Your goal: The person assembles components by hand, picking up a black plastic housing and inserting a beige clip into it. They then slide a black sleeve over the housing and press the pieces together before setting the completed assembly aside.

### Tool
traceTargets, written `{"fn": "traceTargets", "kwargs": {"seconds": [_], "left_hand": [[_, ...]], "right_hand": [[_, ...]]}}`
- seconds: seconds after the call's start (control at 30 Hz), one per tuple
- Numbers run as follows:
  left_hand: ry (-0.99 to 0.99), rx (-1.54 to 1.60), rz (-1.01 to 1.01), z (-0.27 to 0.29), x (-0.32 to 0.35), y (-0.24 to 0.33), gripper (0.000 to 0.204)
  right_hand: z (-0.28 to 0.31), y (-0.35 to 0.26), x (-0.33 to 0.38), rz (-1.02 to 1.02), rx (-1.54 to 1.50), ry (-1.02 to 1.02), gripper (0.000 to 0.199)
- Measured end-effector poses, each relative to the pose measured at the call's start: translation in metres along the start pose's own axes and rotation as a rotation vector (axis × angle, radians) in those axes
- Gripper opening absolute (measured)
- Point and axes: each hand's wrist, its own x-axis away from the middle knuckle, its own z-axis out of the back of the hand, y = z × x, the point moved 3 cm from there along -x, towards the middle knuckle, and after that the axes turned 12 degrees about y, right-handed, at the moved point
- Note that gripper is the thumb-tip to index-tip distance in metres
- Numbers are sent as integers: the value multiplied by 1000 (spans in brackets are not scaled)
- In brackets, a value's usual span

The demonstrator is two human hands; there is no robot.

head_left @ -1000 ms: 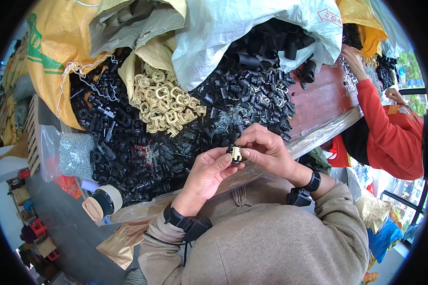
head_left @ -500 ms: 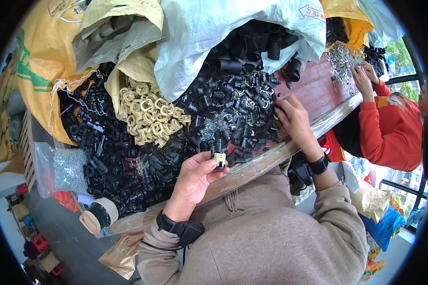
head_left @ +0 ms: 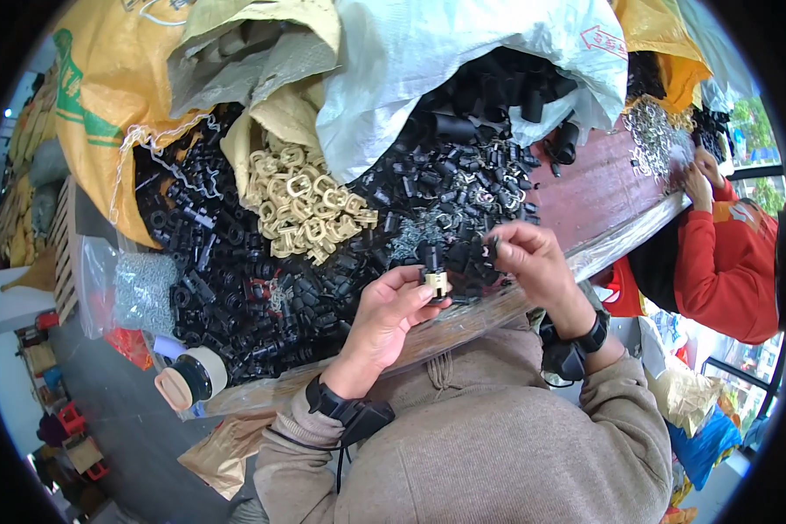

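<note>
Between thumb and fingers, my left hand (head_left: 386, 316) grips a small plastic assembly (head_left: 436, 279), with a cream block at its middle and black ends, standing roughly upright. To its right my right hand (head_left: 540, 269) is raised, thumb and forefinger pinching a small black piece (head_left: 493, 246) whose kind is too small to make out. The two hands are apart. Beyond them spreads a heap of small black plastic parts (head_left: 489, 179), with tiny silver metal pieces (head_left: 415, 234) among them. Cream ring-shaped plastic parts (head_left: 301, 205) spill from a sack mouth to the left.
A white woven sack (head_left: 393, 70) and a yellow sack (head_left: 109, 131) stand at the back. On the left are a clear bag of small metal pieces (head_left: 144, 293) and a cup-shaped container (head_left: 196, 375). A wooden edge (head_left: 489, 310) borders the table; a co-worker in red (head_left: 725, 271) sits right.
My right hand has drawn back from the black heap toward my left hand and now shows a small black piece in its pinch. My left hand keeps its hold; the whole view has shifted.
</note>
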Motion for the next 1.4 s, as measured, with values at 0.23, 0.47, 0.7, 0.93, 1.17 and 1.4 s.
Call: {"fn": "traceTargets", "kwargs": {"seconds": [0.23,0.47,0.7,0.93,1.17,1.4], "left_hand": [[-15,20,-5,-3,0,-1,29],[2,-11,-9,-3,-2,-5,23],[-43,-145,55,-1,3,-6,25],[-84,-157,76,-9,-1,-11,25],[-97,-224,1,2,-1,5,27],[-173,-241,24,-5,-1,-1,27]], "right_hand": [[-51,-9,19,108,-111,-107,20],[-49,-22,21,844,541,-65,25],[-47,-20,21,1250,666,-42,36],[-38,-18,22,1324,662,-83,40],[36,-30,-8,974,764,559,14],[144,-27,-101,417,1002,790,27]]}}
